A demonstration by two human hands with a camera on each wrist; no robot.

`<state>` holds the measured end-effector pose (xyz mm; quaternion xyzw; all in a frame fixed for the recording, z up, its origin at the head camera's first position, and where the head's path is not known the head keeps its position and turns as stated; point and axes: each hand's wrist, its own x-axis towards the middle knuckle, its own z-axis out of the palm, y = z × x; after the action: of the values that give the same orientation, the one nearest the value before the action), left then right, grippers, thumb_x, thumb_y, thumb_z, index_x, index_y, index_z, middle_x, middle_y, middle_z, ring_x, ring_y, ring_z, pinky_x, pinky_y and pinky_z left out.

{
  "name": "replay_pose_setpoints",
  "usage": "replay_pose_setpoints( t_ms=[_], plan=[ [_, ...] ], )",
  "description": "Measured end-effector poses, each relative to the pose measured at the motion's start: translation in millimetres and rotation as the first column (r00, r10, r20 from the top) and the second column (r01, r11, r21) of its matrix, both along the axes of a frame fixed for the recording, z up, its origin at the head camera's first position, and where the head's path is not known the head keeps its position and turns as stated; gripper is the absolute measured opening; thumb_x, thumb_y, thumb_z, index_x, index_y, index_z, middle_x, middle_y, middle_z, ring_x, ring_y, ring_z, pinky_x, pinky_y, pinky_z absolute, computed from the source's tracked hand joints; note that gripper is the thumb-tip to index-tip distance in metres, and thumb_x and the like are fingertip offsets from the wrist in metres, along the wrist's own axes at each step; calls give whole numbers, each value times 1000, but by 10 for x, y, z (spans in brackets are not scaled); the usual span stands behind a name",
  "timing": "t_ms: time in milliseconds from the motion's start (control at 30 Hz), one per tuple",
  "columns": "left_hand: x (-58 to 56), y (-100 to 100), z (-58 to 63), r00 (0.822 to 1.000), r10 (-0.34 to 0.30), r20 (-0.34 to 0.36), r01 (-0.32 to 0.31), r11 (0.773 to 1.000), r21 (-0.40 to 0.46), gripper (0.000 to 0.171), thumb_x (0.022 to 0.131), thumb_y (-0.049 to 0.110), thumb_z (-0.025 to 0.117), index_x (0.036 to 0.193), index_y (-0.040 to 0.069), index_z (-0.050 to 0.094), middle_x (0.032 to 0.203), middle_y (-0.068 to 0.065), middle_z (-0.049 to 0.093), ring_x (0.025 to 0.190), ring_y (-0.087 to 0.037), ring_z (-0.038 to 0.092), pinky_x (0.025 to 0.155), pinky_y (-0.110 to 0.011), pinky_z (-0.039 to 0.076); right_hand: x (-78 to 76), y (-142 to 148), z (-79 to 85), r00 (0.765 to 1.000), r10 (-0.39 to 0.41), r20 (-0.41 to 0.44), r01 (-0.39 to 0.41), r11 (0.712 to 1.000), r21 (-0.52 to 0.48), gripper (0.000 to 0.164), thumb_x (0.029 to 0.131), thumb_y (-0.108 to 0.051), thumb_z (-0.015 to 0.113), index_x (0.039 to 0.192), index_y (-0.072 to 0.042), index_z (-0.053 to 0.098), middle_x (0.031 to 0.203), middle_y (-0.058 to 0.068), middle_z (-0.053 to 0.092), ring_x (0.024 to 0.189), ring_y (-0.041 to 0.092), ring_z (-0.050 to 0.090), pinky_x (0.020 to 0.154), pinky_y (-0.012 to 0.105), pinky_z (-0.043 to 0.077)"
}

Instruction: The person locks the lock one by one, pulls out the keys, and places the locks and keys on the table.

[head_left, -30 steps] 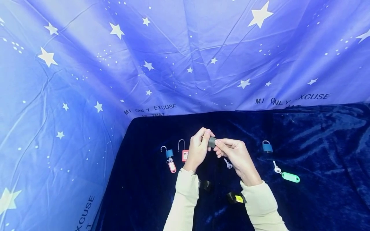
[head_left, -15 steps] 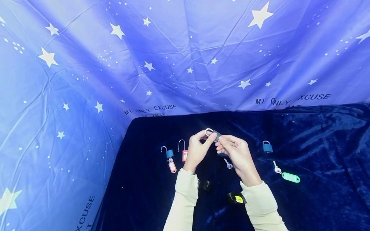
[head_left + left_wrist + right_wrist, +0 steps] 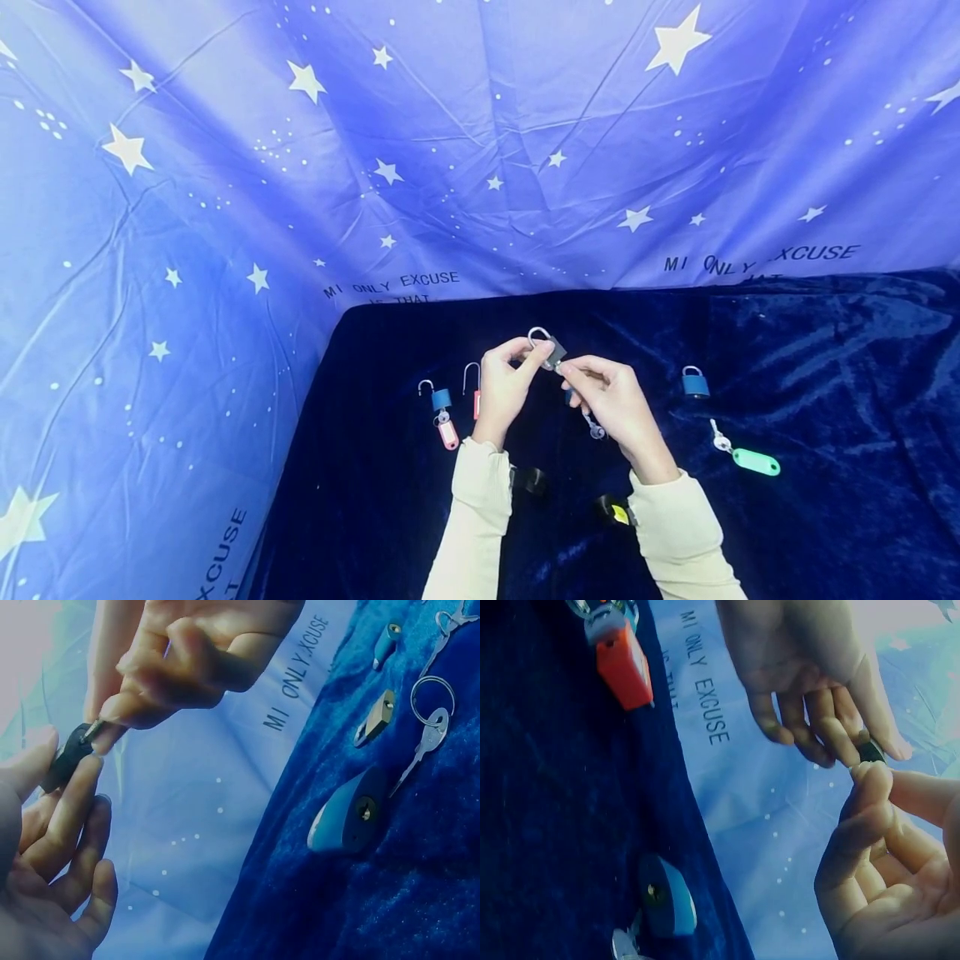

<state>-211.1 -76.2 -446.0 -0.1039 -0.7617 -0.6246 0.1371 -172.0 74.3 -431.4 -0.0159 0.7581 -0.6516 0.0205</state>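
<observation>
My left hand (image 3: 507, 387) holds a small dark padlock (image 3: 553, 353) between thumb and fingers, its silver shackle pointing up and left. My right hand (image 3: 611, 408) pinches a small metal key (image 3: 94, 729) at the padlock's lower end, shown best in the left wrist view. The fingertips cover most of that key, so how deep it sits cannot be told. In the right wrist view the padlock is largely hidden behind the fingers. Below the right hand on the cloth lie a key on a ring (image 3: 596, 432) and a partly covered blue padlock (image 3: 569, 395).
Left on the dark blue cloth (image 3: 375, 517) are a blue padlock (image 3: 441, 400) with key and red tag (image 3: 447, 434), and a red padlock (image 3: 477, 406). Rightward lie another blue padlock (image 3: 696, 384) and a key with green tag (image 3: 756, 462). A brass padlock (image 3: 377, 718) appears in the left wrist view.
The dark padlock has turned in my hands, bringing its shackle into sight, and has risen slightly. Over the last half second it shifted a little left, and my right fingertips moved to its lower end.
</observation>
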Motion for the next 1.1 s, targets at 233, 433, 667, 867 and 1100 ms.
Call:
replay_pose_setpoints(
  t_ms=[233, 433, 667, 867, 1100],
  plan=[
    [5, -11, 23, 1000, -14, 6, 14, 1000, -21, 26, 82, 43, 62, 81, 19, 69, 68, 6, 63, 68, -17, 59, 69, -38, 46, -11, 36, -24, 992, -52, -116, 73, 981, 182, 33, 82, -45, 61, 93, -15, 67, 70, 14, 62, 59, 29, 56, 47, 30, 41],
    [86, -6, 183, 1000, -15, -12, 15, 999, -41, 21, 86, 28, 61, 79, 9, 67, 67, -7, 62, 63, -17, 56, 64, -38, 44, -6, 41, -19, 994, -36, -103, 54, 982, 179, 30, 81, -42, 64, 89, -13, 68, 65, 11, 57, 57, 28, 53, 49, 29, 41],
    [22, -11, 49, 998, 59, 18, -57, 996, -64, 25, 87, 37, 58, 78, 14, 64, 65, 2, 60, 57, -11, 47, 53, -31, 36, 110, -8, 251, 999, 5, -53, 2, 991, 136, 20, 82, -27, 66, 88, -8, 68, 57, 7, 52, 48, 21, 45, 42, 29, 34],
    [27, 31, 46, 998, 63, 14, -62, 998, -31, 30, 89, 39, 54, 81, 12, 65, 66, 1, 61, 58, -18, 53, 53, -27, 36, 109, 24, 176, 999, 4, -38, 2, 989, 148, 25, 80, -36, 67, 85, -11, 69, 57, 8, 52, 47, 16, 42, 42, 30, 33],
    [-27, -68, 31, 987, 133, 86, -137, 990, 42, 34, 91, 39, 50, 82, 9, 64, 66, -6, 64, 64, -24, 60, 53, -26, 35, 84, 15, 33, 999, 15, -44, -7, 985, 172, 26, 76, -43, 69, 74, -17, 67, 54, 6, 47, 40, 18, 39, 37, 31, 32]
  ],
)
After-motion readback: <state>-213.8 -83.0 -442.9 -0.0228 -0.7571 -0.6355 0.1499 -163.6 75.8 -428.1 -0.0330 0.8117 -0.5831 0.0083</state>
